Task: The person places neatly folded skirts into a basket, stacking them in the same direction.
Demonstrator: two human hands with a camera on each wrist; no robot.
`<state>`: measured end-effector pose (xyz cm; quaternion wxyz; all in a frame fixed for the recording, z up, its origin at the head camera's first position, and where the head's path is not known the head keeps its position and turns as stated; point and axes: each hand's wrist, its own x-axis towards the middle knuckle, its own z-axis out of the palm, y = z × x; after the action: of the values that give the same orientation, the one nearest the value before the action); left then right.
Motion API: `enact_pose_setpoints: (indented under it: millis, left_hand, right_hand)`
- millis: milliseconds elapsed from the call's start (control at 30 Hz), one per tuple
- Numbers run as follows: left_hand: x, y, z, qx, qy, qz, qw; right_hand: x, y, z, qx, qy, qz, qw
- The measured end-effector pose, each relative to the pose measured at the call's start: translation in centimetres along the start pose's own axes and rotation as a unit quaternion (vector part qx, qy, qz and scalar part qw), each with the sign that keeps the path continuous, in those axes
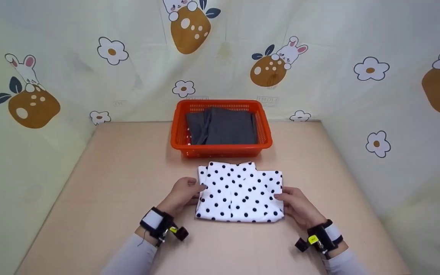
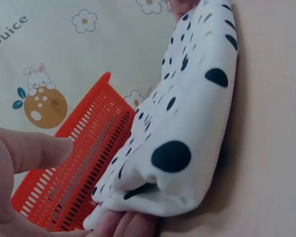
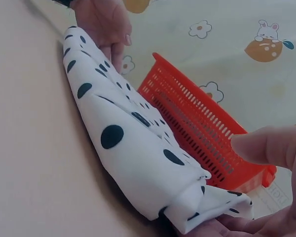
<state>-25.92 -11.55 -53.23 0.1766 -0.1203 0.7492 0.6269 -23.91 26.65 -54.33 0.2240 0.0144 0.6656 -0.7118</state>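
Note:
A folded white cloth with black polka dots (image 1: 239,193) lies between both hands, close over the table. My left hand (image 1: 183,193) is at its left edge; the left wrist view shows fingers (image 2: 123,225) tucked under the fold and the thumb (image 2: 44,150) raised apart from it. At the opposite edge is my right hand (image 1: 300,206). Its fingers reach under the cloth's corner in the right wrist view, while the thumb (image 3: 266,143) stands away above. Parts of the fingers are hidden beneath the fabric.
Behind the cloth stands an orange-red plastic basket (image 1: 222,147) holding folded dark grey fabric (image 1: 231,126). Some red fabric with white dots (image 1: 188,137) shows at its left inside. Printed curtains (image 1: 224,72) border the beige table (image 1: 120,172) at the back and sides.

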Motion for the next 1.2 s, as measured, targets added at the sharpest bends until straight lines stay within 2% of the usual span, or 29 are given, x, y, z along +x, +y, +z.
enact_pose_setpoints:
  millis: [133, 267, 400, 600, 833, 1067, 1200]
  left_hand:
    - [0.0, 0.2, 0.1, -0.018, -0.007, -0.006, 0.9998]
    - [0.1, 0.3, 0.2, -0.057, 0.0, -0.014, 0.9983]
    - [0.1, 0.1, 0.3, -0.091, -0.006, -0.015, 0.9957]
    - [0.1, -0.2, 0.5, -0.089, -0.029, -0.011, 0.9956]
    - [0.3, -0.8, 0.7, -0.127, -0.069, -0.01, 0.9895]
    - [0.2, -1.7, 1.7, -0.163, -0.156, 0.018, 0.974]
    - [0.2, -2.1, 2.1, -0.167, -0.164, 0.026, 0.9718]
  right_hand:
    - [-0.1, 0.2, 0.3, 0.019, -0.033, -0.018, 0.999]
    - [-0.1, 0.4, 1.0, 0.015, -0.04, -0.044, 0.998]
    - [0.1, 0.7, 1.9, 0.016, -0.008, -0.057, 0.998]
    - [0.4, 1.1, 2.7, 0.057, 0.049, -0.047, 0.996]
    - [0.7, 1.4, 2.5, 0.069, 0.03, -0.036, 0.997]
    - [0.6, 1.8, 2.6, 0.068, -0.016, -0.038, 0.997]
    - [0.6, 1.8, 2.8, 0.062, -0.02, -0.035, 0.997]
